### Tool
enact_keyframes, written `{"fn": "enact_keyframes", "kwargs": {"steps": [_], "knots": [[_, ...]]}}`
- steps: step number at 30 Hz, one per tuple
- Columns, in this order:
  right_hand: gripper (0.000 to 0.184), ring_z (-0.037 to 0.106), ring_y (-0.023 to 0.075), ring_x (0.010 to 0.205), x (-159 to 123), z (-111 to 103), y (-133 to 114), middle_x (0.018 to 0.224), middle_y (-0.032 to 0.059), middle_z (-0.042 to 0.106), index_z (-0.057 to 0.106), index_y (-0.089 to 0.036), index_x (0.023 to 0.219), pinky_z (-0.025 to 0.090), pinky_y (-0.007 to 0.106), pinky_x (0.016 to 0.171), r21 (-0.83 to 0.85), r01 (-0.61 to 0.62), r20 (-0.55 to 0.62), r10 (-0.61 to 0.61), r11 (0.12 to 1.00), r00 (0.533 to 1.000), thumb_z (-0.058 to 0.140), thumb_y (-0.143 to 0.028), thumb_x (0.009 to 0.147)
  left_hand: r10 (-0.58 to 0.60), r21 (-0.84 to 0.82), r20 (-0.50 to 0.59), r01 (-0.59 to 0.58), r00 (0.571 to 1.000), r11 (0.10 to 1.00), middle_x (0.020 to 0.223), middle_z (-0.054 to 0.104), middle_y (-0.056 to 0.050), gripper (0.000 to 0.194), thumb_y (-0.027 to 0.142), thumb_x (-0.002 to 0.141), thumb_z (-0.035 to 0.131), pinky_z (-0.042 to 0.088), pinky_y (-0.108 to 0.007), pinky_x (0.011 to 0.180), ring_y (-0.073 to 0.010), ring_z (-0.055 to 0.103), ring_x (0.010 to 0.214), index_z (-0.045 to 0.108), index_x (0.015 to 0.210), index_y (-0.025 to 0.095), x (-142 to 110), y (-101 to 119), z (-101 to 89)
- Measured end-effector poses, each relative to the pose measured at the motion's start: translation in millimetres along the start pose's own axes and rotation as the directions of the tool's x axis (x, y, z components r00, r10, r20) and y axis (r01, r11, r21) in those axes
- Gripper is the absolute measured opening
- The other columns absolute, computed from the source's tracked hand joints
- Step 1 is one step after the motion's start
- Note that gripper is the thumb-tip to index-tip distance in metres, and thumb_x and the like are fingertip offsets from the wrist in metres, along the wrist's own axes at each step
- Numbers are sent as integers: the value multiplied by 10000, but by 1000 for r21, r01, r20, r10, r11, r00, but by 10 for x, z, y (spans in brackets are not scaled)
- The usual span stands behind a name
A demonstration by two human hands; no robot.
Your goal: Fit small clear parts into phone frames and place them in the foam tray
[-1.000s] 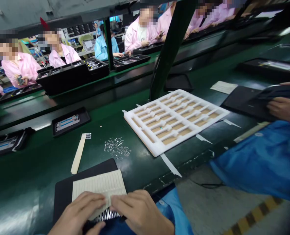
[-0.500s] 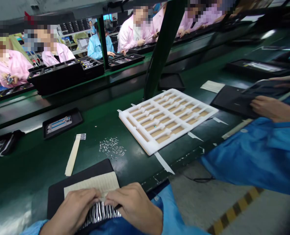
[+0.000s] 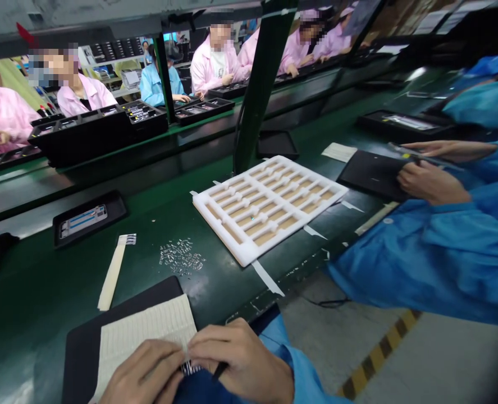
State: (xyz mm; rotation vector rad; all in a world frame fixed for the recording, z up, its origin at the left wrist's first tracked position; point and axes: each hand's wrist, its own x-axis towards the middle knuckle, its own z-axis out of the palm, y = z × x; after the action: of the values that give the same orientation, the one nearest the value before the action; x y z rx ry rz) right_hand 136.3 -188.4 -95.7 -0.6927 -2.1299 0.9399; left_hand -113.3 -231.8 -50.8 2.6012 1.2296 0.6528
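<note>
A cream sheet with fine parallel lines (image 3: 147,328) lies over a black pad (image 3: 82,348) at the bench's near edge. My left hand (image 3: 147,370) is closed at the sheet's lower edge, its fingers bent and pressed together. Close against it, my right hand (image 3: 244,359) pinches at the same edge. A slim dark tool (image 3: 220,370) pokes out beneath the right fingers; its kind is not clear. Between the hands a few black-and-silver strips (image 3: 191,368) show, while my fingers hide the others. Beyond the pad are a narrow cream strip (image 3: 113,275) with dark-striped end and a scatter of tiny metallic pieces (image 3: 182,256).
A white slotted frame (image 3: 249,247) is taped to the green bench. Black trays (image 3: 120,207) stand at the left and back, beside a green post (image 3: 259,90). At right, a co-worker's hands (image 3: 432,182) hold a flat device above another black pad (image 3: 370,174).
Both my hands have moved down towards me, and more of the cream sheet shows. Most strips seen before are now covered. The view has shifted slightly; the co-worker's device has tilted.
</note>
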Motion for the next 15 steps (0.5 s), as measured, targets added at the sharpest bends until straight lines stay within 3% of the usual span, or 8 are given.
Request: {"fn": "enact_keyframes", "kwargs": {"steps": [2, 4, 6, 8, 15], "knots": [[221, 841, 121, 933, 17, -4, -1, 1096, -46, 868, 796, -258, 1106, 542, 192, 776, 82, -77, 21, 75, 994, 997, 657, -99, 1042, -57, -109, 13, 58, 998, 992, 1081, 828, -13, 179, 311, 1146, 515, 619, -139, 937, -112, 810, 1003, 670, 1231, 280, 2, 6, 66], [329, 849, 126, 942, 43, -23, -24, 1065, -53, 878, 797, -258, 1116, 543, 174, 820, 171, -208, 57, 201, 963, 978, 683, 2, 949, -177, -203, 78, 190, 981, 961, 1103, 820, 13, 177, 296, 1147, 503, 601, -127, 944, -98, 801, 1035, 659, 1229, 315, -23, -20, 98], [357, 847, 138, 936, 79, -41, -49, 1031, -51, 880, 797, -254, 1083, 542, 173, 830, 226, -325, 86, 313, 918, 946, 686, 35, 907, -307, -256, 190, 349, 933, 902, 1116, 810, 40, 186, 313, 1142, 501, 591, -124, 916, -95, 797, 1045, 664, 1224, 352, -63, -73, 117], [283, 835, 157, 915, 126, -38, -57, 1019, -36, 874, 789, -251, 1041, 539, 194, 806, 229, -380, 84, 371, 896, 925, 670, -12, 949, -386, -271, 273, 455, 881, 848, 1079, 804, 55, 200, 354, 1145, 480, 585, -139, 860, -102, 799, 992, 676, 1184, 363, -86, -138, 128], [137, 806, 211, 840, 304, 109, 7, 960, 7, 849, 755, -235, 1069, 508, 258, 759, 68, -448, 8, 449, 891, 894, 646, -157, 1037, -431, -307, 351, 537, 831, 785, 724, 647, 65, 328, 472, 1144, 407, 434, -194, 604, -117, 626, 613, 621, 976, 288, 107, -285, 41]]}}
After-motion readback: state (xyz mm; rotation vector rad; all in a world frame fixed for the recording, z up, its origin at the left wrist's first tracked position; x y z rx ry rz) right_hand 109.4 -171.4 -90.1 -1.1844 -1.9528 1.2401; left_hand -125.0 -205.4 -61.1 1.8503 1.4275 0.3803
